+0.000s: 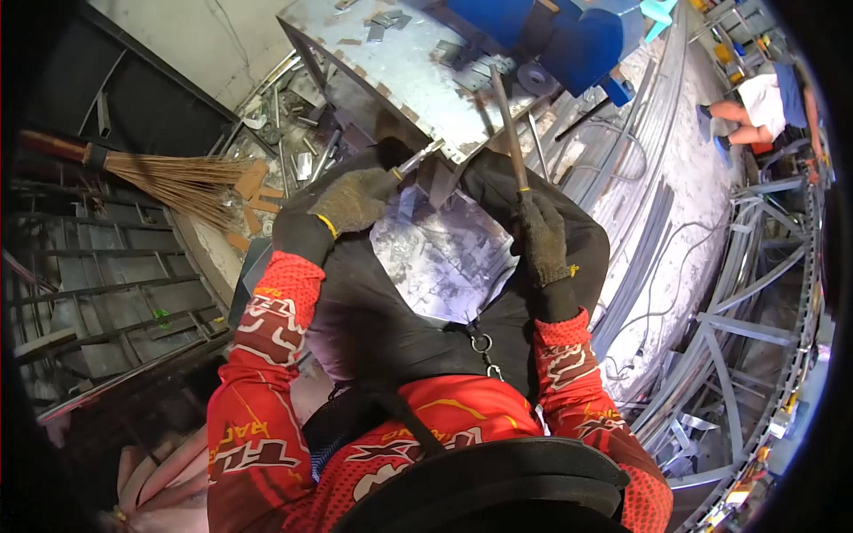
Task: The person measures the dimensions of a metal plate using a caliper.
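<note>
My left hand [353, 201], in a brown knit work glove, is closed around a slim metal rod [421, 156]. The rod slants up to the right, its tip close to the near corner of the metal table [418, 84]. Just below that tip is a dark, flat metal piece [436, 181], between my knees. My right hand [544, 233], gloved the same way, grips the lower end of a long-handled hammer [509, 129]. Its handle points away from me, and its far end overlaps the clutter on the table.
Small metal plates [388, 22] and a grey disc [534, 79] lie on the table. At left are a straw broom [169, 178] and scrap. Long metal bars [640, 240] and welded frames [746, 329] fill the right side. A person [762, 107] is at the far right.
</note>
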Action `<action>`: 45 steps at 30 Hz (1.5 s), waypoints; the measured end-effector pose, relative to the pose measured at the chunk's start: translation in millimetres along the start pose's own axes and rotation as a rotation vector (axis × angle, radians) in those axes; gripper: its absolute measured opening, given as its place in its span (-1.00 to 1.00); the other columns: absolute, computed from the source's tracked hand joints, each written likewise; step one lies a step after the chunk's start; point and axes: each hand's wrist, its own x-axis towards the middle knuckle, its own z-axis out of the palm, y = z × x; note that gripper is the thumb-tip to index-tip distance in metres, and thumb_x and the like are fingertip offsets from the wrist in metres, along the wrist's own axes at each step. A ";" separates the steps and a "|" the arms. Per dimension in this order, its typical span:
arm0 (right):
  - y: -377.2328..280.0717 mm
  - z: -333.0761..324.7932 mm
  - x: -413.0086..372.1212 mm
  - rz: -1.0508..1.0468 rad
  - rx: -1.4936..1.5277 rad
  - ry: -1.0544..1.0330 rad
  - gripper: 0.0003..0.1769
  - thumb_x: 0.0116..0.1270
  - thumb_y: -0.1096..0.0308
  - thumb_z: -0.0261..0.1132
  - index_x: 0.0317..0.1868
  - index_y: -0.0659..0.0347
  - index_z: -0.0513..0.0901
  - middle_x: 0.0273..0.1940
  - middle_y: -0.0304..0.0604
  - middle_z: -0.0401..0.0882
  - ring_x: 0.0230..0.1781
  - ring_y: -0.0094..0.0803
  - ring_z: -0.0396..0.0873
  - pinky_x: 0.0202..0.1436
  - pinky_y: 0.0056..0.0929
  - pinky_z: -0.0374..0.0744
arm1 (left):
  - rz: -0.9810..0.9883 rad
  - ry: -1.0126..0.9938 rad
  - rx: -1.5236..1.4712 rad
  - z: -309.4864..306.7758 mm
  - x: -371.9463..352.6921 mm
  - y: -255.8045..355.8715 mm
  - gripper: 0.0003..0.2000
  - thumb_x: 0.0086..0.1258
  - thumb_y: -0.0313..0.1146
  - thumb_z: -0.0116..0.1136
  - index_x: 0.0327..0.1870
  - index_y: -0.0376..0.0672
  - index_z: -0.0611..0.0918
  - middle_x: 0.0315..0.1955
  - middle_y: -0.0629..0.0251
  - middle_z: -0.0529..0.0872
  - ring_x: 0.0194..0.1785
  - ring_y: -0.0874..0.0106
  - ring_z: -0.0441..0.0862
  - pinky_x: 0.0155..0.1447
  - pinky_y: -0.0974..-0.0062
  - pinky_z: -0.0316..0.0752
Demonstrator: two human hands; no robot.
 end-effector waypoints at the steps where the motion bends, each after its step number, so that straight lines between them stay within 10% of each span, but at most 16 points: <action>1: -1.6 1.9 0.5 0.022 0.016 0.005 -0.68 0.64 0.14 0.19 0.04 0.24 0.68 -0.50 -0.34 0.47 -0.63 -0.60 0.39 -0.59 -0.53 0.38 | -0.004 0.005 0.007 -0.4 -4.8 8.6 -0.49 0.27 -0.35 0.20 0.31 -0.04 0.59 0.03 -0.10 0.71 0.11 -0.11 0.67 0.22 0.08 0.59; 7: -5.3 13.4 -17.3 0.071 -0.022 -0.091 -0.66 0.63 0.14 0.22 0.09 0.26 0.68 -0.42 -0.39 0.51 -0.53 -0.67 0.40 -0.51 -0.56 0.41 | -0.084 0.023 -0.060 5.5 -10.2 6.7 -0.43 0.35 -0.18 0.42 0.34 -0.24 0.61 0.08 -0.07 0.77 0.09 0.17 0.73 0.27 0.30 0.56; 23: -0.3 38.2 -22.6 0.034 -0.104 -0.063 -0.64 0.62 0.17 0.21 0.13 0.31 0.66 -0.38 -0.33 0.56 -0.47 -0.65 0.43 -0.41 -0.50 0.45 | 0.048 0.151 -0.031 59.8 -9.9 16.7 -0.50 0.47 -0.02 0.30 0.24 -0.20 0.62 0.00 -0.10 0.75 0.05 -0.07 0.71 0.16 0.10 0.62; 26: 11.0 42.9 -16.1 -0.010 -0.116 -0.027 -0.63 0.62 0.16 0.21 0.11 0.32 0.66 -0.39 -0.30 0.55 -0.48 -0.63 0.44 -0.40 -0.46 0.46 | -0.519 -0.014 -0.758 67.2 -20.4 64.3 -0.61 0.55 -0.10 0.28 0.24 -0.10 0.57 -0.37 0.39 0.46 -0.36 0.58 0.51 -0.34 0.47 0.58; 34: 13.7 38.8 -38.8 0.175 -0.161 -0.072 -0.62 0.64 0.10 0.20 0.02 0.31 0.67 -0.45 -0.33 0.49 -0.55 -0.61 0.41 -0.52 -0.44 0.42 | -0.503 0.076 -0.891 107.9 -14.0 74.8 -0.61 0.42 -0.20 0.38 0.17 -0.16 0.60 -0.37 0.38 0.55 -0.43 0.53 0.56 -0.41 0.42 0.63; 45: -6.3 50.3 12.7 -0.199 -0.431 -0.210 -0.67 0.63 0.19 0.16 -0.10 0.34 0.58 -0.32 0.12 0.53 -0.28 0.04 0.54 -0.21 -0.08 0.50 | -0.475 0.042 -1.132 117.2 -14.9 55.1 -0.66 0.31 -0.33 0.37 0.06 -0.22 0.61 -0.42 0.37 0.59 -0.51 0.52 0.55 -0.49 0.46 0.60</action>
